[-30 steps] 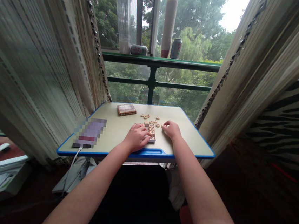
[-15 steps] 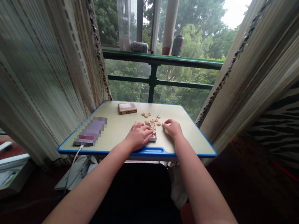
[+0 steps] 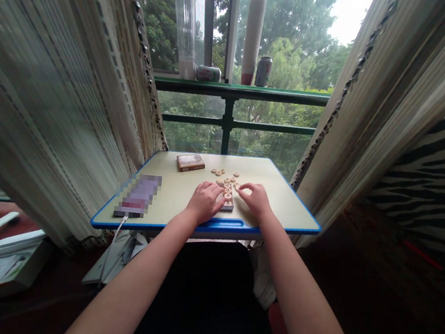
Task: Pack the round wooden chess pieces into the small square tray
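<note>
Round wooden Chinese chess pieces with markings stand in a row inside a small open box (image 3: 228, 207) near the table's front edge. My left hand (image 3: 203, 201) lies over the left side of this box, fingers bent on it and thumb at its near end, hiding much of it. At the box's right side, my right hand (image 3: 256, 199) pinches a Chinese chess piece (image 3: 237, 187) between thumb and forefinger. Several loose pieces (image 3: 227, 180) lie on the table just beyond the box, more of them (image 3: 218, 173) farther back.
The pale table (image 3: 168, 198) has a raised blue rim. A brown flat box lid (image 3: 190, 162) lies at the back left. A blurred phone (image 3: 138, 195) with a charging cable (image 3: 117, 230) is at the left. Cans (image 3: 263, 71) and stacked cups (image 3: 253, 38) stand on the ledge behind.
My right hand has moved left towards the box with the piece. My left fingers have drawn in, uncovering more of the pieces in the box. The view has shifted slightly.
</note>
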`<state>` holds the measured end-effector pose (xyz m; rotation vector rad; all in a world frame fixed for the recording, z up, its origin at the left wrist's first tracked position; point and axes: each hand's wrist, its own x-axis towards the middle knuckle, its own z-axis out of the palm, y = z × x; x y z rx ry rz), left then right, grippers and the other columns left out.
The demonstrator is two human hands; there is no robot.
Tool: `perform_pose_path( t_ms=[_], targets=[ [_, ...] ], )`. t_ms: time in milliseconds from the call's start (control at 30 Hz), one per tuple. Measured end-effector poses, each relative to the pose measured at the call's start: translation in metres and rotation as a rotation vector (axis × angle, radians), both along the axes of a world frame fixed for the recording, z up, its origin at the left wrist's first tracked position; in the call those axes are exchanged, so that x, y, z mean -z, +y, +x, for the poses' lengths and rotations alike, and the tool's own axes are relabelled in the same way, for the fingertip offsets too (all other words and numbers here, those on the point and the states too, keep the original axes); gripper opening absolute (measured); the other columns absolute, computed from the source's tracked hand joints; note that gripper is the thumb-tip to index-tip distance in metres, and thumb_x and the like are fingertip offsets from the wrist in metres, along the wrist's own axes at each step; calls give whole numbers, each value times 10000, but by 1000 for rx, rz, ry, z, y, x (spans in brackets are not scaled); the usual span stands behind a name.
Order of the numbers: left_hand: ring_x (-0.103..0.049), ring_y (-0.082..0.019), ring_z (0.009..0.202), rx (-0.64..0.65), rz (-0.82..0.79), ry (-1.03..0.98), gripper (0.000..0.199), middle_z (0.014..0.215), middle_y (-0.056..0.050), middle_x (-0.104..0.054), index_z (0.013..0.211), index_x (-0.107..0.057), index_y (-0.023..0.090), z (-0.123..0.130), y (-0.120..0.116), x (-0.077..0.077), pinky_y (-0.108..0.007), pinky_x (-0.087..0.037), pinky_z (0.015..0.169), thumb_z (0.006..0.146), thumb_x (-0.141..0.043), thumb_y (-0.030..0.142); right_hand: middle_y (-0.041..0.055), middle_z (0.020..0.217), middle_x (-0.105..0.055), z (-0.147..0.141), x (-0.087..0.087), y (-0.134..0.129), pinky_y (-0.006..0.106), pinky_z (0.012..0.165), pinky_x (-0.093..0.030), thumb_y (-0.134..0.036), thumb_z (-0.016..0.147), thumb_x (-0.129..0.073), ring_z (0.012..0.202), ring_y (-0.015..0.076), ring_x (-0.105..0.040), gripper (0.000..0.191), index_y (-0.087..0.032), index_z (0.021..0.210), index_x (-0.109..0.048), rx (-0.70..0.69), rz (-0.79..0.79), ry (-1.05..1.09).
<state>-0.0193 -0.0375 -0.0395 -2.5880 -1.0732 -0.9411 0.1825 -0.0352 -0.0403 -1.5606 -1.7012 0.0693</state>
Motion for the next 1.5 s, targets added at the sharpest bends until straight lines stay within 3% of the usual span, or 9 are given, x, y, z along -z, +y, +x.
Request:
perform_pose_path(
  t_ms=[233,400,933,1100,1500],
  targets=[
    [-519,-236,984,84,6,10,333,976,-107,-667,1031,-642,153,0,5,4,-405,-384,893,883,-419,350,51,902,-677,-17,1,-36,281,695,-507,-281,771,-601,787,150,-595,171,-197,901,-673,-221,60,131],
    [-537,-225,980,162,-25,1,285,929,-82,-690,993,-672,170,-2,6,7,-414,-370,926,857,-466,314,58,878,-665,-20,6,-45,266,676,-517,-316,771,-603,760,137,-597,205,-188,917,-671,-255,31,164],
    [-567,-197,855,233,-22,-30,256,854,-54,-688,851,-679,207,-1,9,10,-396,-377,912,817,-534,414,39,849,-680,-19,12,-38,277,662,-487,-305,719,-666,683,136,-586,155,-190,824,-668,-278,-26,149],
    [-547,-207,861,237,-9,-22,238,800,-58,-682,832,-693,194,-1,6,7,-382,-393,887,831,-511,348,41,864,-686,-19,12,-38,278,689,-483,-329,760,-628,682,131,-586,173,-198,854,-690,-312,-20,139],
    [-532,-219,866,183,-25,16,252,797,-62,-687,834,-713,189,0,5,7,-397,-396,893,827,-490,305,50,863,-674,-18,15,-34,265,700,-485,-204,766,-602,661,117,-579,123,-179,823,-708,-329,-4,134]
  ],
)
